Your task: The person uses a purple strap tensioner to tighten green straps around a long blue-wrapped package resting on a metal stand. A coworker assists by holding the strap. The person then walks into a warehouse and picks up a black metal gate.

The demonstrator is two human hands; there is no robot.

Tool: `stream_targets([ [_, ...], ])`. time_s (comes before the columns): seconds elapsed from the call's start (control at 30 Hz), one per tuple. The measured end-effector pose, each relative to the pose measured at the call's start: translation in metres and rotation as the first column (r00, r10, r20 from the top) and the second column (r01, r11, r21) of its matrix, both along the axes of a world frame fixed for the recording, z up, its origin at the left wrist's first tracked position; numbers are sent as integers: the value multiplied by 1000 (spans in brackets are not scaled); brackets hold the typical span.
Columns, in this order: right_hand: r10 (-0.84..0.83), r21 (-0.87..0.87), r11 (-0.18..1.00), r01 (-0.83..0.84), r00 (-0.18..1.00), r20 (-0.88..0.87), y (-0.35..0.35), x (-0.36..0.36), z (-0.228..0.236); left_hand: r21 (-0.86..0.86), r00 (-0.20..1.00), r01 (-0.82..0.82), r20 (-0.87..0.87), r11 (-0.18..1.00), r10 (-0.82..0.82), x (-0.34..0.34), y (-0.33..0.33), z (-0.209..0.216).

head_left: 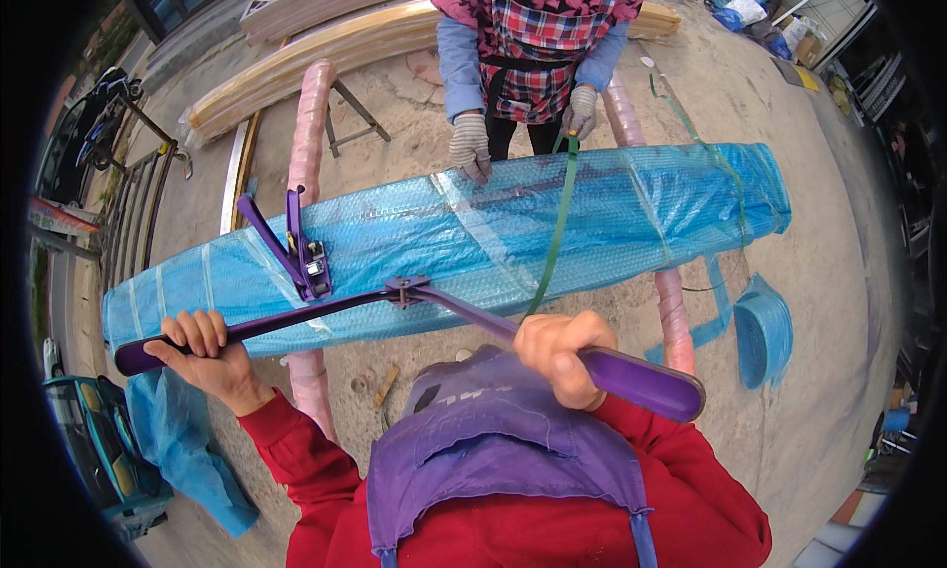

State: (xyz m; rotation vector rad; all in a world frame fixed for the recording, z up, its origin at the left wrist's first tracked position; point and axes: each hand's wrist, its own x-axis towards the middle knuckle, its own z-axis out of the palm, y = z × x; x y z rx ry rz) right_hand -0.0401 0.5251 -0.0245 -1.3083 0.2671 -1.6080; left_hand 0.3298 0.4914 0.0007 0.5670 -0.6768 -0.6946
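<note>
A strapping crimper (404, 290) with two long purple handles is spread wide across the near edge of a long bundle (375, 237) in blue bubble wrap. My left hand (215, 359) is closed round its left handle. The other handle is gripped in my right hand (562, 359), close to my body. On the bundle, just left of the crimper's head, rests a purple strap tensioner (312, 267). A green strap (565, 213) runs over the bundle and passes out of sight near my right hand. Its far part is by a co-worker's gloved hand (580, 114).
Pink-wrapped supports (311, 134) carry the bundle. Opposite me stands a co-worker, whose other gloved hand (471, 146) touches its far edge. A roll of blue wrap (764, 333) lies at right on the concrete floor. Behind are long wrapped stacks (326, 60); a metal rack (133, 213) stands left.
</note>
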Motion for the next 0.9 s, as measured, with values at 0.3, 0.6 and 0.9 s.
stream_targets([
  [0.3, -55, -20, 998, 54, 994, -95, -2, 2, 5, 6, 1000, -18, 22, 1000, 18, 0, 1, 0],
  [0.6, -79, -29, 997, 77, 994, -73, -1, 3, 4, -1, 1000, -5, 20, 1000, 5, -2, 2, 1],
  [0.9, -9, -6, 1000, 9, 1000, -15, 2, 1, 0, -4, 1000, -3, 24, 1000, 3, -3, 2, 2],
])
